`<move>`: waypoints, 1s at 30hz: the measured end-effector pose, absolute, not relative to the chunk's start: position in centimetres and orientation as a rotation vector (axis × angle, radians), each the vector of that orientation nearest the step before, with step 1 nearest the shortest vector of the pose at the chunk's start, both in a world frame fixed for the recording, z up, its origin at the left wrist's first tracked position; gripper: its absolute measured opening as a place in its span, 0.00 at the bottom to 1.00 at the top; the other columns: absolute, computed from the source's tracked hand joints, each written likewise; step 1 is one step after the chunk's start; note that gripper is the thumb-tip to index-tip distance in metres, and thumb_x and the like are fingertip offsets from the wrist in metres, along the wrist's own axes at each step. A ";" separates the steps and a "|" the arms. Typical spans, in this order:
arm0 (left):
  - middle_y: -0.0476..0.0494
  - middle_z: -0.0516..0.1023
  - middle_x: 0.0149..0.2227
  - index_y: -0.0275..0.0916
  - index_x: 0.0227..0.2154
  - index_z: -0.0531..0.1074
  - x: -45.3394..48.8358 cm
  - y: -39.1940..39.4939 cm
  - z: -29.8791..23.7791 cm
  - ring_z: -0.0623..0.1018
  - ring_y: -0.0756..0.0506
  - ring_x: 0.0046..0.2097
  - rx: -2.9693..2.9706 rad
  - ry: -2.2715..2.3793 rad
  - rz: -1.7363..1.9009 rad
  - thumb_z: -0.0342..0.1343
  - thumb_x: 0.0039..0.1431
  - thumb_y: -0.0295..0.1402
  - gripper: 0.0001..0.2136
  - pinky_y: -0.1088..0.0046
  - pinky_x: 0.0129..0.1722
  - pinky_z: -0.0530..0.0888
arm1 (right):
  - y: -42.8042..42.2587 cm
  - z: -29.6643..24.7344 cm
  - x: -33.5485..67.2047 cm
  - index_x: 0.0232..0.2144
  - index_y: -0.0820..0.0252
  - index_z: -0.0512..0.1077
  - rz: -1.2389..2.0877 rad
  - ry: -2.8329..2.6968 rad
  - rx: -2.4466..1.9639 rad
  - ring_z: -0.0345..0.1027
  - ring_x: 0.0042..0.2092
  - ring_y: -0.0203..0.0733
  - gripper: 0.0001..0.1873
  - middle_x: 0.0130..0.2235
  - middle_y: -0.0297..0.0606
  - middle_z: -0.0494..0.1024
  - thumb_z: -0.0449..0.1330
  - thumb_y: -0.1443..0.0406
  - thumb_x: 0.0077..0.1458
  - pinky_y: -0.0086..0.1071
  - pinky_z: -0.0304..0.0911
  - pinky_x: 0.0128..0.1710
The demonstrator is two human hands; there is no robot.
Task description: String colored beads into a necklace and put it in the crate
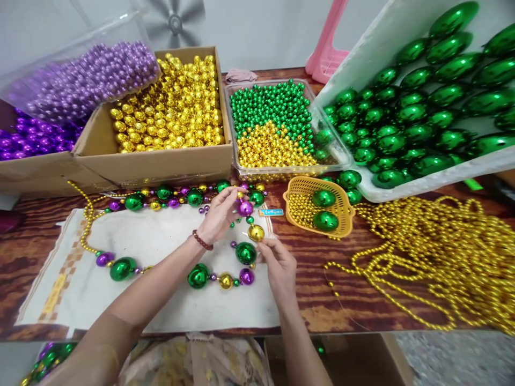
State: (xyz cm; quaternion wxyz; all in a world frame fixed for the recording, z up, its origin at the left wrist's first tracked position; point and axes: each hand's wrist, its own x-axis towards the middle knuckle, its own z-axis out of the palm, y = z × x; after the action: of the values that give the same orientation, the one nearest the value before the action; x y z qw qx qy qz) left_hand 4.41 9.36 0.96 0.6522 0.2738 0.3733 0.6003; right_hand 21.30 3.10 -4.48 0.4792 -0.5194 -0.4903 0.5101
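A bead necklace [169, 199] of green, gold and purple balls lies in a loop on a white cloth [153, 268]. My left hand [219, 214], a bead bracelet on its wrist, pinches the string next to a purple ball [245, 208]. My right hand [277, 265] pinches the string just below a gold ball [256, 232]. A large green ball [245, 252] sits between the hands, touching the right fingers.
Behind stand a cardboard box of gold beads [173, 107], purple beads [80, 80], a clear tray of green and gold beads [273, 123], a white bin of large green balls [418, 107]. A yellow basket [317, 206] and gold bead strands [434, 257] lie right.
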 end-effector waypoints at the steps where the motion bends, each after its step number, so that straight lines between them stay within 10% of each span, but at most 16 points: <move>1: 0.47 0.76 0.38 0.40 0.41 0.73 5.2 9.4 0.7 0.78 0.50 0.36 0.585 0.847 1.400 0.64 0.56 0.45 0.16 0.75 0.34 0.75 | 3.4 -4.8 21.0 0.29 0.59 0.74 1.223 -1.225 -1.293 0.65 0.22 0.36 0.09 0.23 0.31 0.74 0.62 0.59 0.55 0.29 0.63 0.25; 12: 0.50 0.71 0.28 0.37 0.43 0.72 9.2 12.8 -1.6 0.69 0.54 0.22 0.825 0.965 1.419 0.56 0.62 0.47 0.17 0.80 0.15 0.59 | 5.7 -4.5 22.5 0.33 0.58 0.75 1.233 -1.364 -1.319 0.70 0.24 0.38 0.10 0.28 0.33 0.76 0.62 0.57 0.56 0.30 0.65 0.24; 20: 0.49 0.72 0.29 0.38 0.59 0.64 8.2 12.3 -2.7 0.70 0.50 0.28 1.464 1.003 1.103 0.49 0.68 0.44 0.22 0.76 0.29 0.68 | 11.4 -1.3 22.9 0.36 0.58 0.76 1.234 -1.123 -1.196 0.60 0.18 0.33 0.13 0.19 0.27 0.70 0.64 0.56 0.51 0.26 0.54 0.17; 30: 0.47 0.74 0.31 0.36 0.44 0.73 7.5 12.3 -3.1 0.71 0.50 0.32 1.582 0.995 0.994 0.49 0.67 0.43 0.15 0.75 0.33 0.67 | 12.7 -2.4 22.0 0.30 0.56 0.67 1.089 -1.141 -1.167 0.59 0.19 0.32 0.10 0.18 0.24 0.66 0.59 0.57 0.56 0.25 0.55 0.21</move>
State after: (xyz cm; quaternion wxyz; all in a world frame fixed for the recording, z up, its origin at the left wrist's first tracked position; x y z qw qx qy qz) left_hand 7.45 12.29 -3.08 0.4900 0.6514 0.4098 0.4094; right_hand 21.96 12.71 -2.42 0.5562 -0.4941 -0.4834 0.4613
